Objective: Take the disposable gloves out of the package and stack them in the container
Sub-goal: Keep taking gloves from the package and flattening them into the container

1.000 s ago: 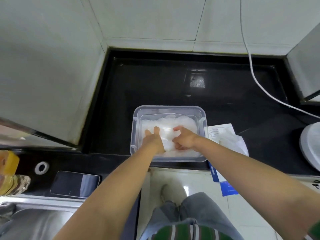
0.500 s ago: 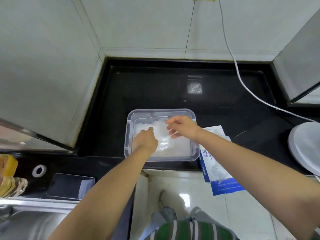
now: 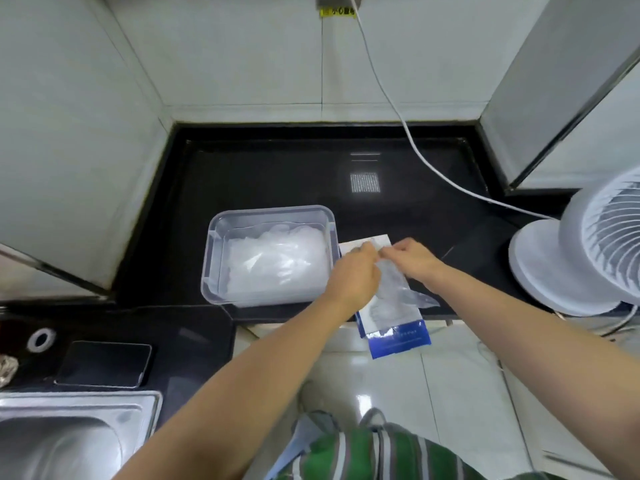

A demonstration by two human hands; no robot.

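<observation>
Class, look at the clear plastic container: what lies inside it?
A loose pile of whitish disposable gloves fills the container; its floor and lower layers are covered.

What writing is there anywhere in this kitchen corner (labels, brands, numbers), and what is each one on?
Yellow sticker, at the top edge of the view: dark characters, too blurred to read.
Blue package: a line of white print on its blue end, too small to read.
No text in this view can be quoted, and no other writing shows.
</observation>
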